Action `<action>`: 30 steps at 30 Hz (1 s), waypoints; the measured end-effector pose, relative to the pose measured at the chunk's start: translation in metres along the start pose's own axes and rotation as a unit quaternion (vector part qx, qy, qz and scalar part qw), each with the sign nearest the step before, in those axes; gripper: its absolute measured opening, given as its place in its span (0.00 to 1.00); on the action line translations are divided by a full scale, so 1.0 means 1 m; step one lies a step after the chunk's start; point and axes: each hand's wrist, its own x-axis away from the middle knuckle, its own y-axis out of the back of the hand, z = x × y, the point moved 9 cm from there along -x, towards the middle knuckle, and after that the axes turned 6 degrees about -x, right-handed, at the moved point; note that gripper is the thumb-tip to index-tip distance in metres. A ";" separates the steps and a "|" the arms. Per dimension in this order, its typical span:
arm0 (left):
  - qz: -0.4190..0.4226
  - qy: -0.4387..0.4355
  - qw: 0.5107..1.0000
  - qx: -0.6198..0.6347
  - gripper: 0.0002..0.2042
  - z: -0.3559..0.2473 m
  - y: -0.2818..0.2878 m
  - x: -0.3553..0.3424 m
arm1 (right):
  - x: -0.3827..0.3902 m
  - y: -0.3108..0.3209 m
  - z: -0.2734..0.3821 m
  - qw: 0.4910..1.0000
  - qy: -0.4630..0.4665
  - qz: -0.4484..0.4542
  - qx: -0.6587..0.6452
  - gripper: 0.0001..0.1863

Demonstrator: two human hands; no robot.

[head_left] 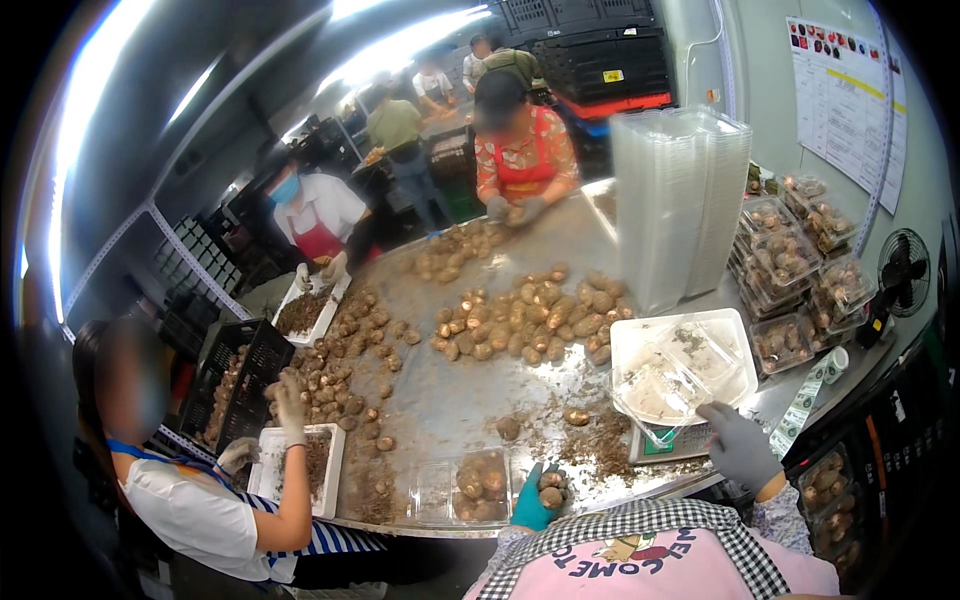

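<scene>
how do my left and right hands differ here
The left hand wears a teal glove; the right hand wears a grey glove. The left hand grips brown roots; the right hand is beside the white tub, with nothing visible in it. Both hands are gloved.

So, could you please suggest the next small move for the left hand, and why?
I would probably lower the tubers in the left hand into the clear container: it sits right beside that hand, already holds similar ones, and its lid appears folded open.
</scene>
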 end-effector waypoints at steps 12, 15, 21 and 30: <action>-0.094 -0.093 0.977 -0.169 0.20 -0.007 -0.027 0.043 | -0.031 0.000 0.004 0.993 -0.034 -0.073 -0.084 0.31; -0.211 -0.226 0.838 -0.450 0.20 -0.033 -0.033 0.059 | -0.028 -0.041 -0.010 1.000 0.024 -0.011 -0.002 0.30; -0.208 -0.323 0.773 -0.505 0.25 -0.009 0.088 -0.019 | -0.024 -0.058 -0.027 0.998 0.024 -0.062 -0.001 0.12; -0.217 -0.332 0.793 -0.462 0.24 -0.005 0.079 -0.015 | -0.021 -0.021 -0.026 0.991 0.002 -0.134 -0.012 0.05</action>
